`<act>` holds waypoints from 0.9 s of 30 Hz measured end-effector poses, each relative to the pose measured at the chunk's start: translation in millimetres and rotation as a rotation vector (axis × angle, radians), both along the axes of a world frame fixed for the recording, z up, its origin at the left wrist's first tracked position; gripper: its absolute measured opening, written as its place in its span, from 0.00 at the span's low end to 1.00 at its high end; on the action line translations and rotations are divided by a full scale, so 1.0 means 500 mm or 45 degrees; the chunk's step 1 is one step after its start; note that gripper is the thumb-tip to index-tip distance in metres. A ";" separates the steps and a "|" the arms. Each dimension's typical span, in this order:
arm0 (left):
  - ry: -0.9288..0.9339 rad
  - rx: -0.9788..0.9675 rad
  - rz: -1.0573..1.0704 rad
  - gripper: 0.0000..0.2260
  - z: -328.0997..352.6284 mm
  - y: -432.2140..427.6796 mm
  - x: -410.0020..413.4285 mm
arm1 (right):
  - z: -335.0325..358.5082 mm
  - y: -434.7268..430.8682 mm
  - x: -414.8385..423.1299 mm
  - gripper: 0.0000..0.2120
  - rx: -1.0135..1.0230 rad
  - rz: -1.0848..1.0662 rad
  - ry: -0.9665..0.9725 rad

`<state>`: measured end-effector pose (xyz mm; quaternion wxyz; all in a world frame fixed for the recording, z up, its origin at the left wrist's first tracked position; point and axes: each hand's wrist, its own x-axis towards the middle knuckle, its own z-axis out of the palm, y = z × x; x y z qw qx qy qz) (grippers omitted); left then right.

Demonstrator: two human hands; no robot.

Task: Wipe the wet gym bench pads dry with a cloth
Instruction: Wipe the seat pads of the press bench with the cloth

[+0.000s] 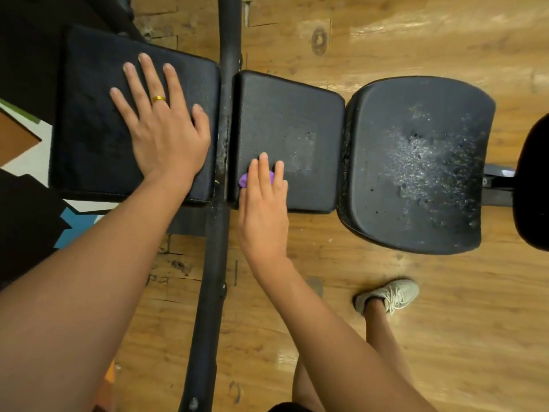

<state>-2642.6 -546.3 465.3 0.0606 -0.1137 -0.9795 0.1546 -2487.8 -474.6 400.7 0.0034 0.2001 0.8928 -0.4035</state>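
Three black bench pads lie in a row. My left hand rests flat, fingers spread, on the left pad. With straight fingers, my right hand presses a small purple cloth onto the near left corner of the middle pad. Most of the cloth is hidden under the hand. The right seat pad carries many water droplets across its middle and right side. A faint damp patch shows on the middle pad.
A black metal frame bar runs between the left and middle pads toward me. Wooden floor surrounds the bench. My leg and a grey sneaker stand at the near right. A dark round object sits at the right edge.
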 end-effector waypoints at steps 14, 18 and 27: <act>-0.006 -0.013 0.000 0.30 -0.001 0.005 -0.002 | -0.014 0.116 -0.215 0.25 -0.081 -0.172 0.039; -0.013 0.004 0.019 0.30 -0.001 0.003 -0.003 | 0.004 0.046 -0.051 0.25 -0.084 -0.038 0.035; -0.025 -0.005 0.012 0.30 0.000 0.003 0.000 | -0.023 0.135 -0.214 0.25 -0.061 -0.092 0.043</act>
